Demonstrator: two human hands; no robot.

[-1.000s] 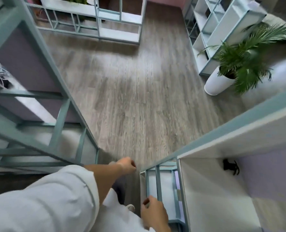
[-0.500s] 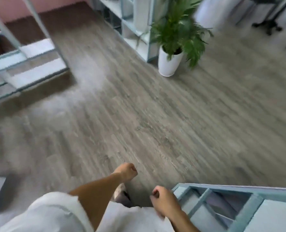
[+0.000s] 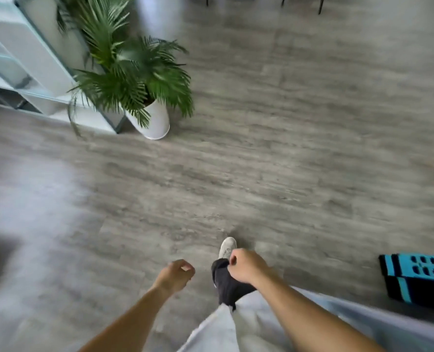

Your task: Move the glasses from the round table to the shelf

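Status, mid-walk: my left hand (image 3: pixel 175 275) and right hand (image 3: pixel 246 269), both loosely curled, hold nothing. Glasses and round desk: not in frame. Shelf (image 3: pixel 20 59), upper left. Judged: fetching remains.

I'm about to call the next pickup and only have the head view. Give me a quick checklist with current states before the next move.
1. Left hand free: ok, loosely curled, nothing seen in it.
2. Right hand free: ok, curled, nothing seen in it.
3. Round table in view: not ok, only floor ahead.
4. Glasses located: not ok, none visible.
5. Path ahead: ok, open floor; plant and shelf stand off to the left, blue crate to the right.
6. Footing: cannot tell, one shoe shows mid-step and the picture is blurred.
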